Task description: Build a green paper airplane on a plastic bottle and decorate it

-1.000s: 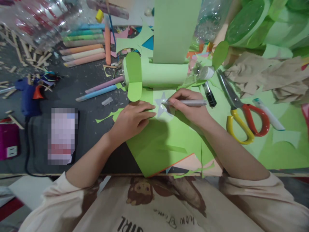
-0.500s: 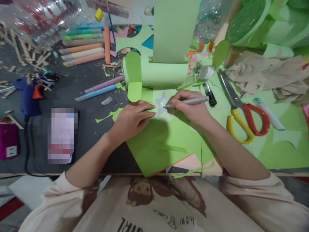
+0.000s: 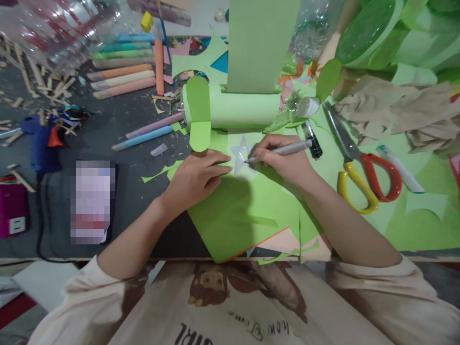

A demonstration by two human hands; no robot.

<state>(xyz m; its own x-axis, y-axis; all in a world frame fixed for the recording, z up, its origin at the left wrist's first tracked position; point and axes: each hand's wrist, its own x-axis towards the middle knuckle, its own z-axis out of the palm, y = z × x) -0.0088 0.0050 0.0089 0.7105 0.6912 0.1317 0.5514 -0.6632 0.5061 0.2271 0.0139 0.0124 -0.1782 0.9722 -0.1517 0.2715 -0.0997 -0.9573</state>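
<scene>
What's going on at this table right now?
A person's right hand holds a grey marker, its tip at a grey star on a small pale piece of paper. The left hand rests beside that piece, over green paper. Beyond the hands lies a paper-wrapped bottle; scissors lie off to the right.

Slanted gray marker (image 3: 293, 147), tip at gray star (image 3: 239, 154); pale paper (image 3: 234, 138) beneath

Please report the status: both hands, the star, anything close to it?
Right hand: holding gray marker, tip at gray star. Left hand: on green paper, beside star. Green-wrapped bottle: just beyond star.
</scene>
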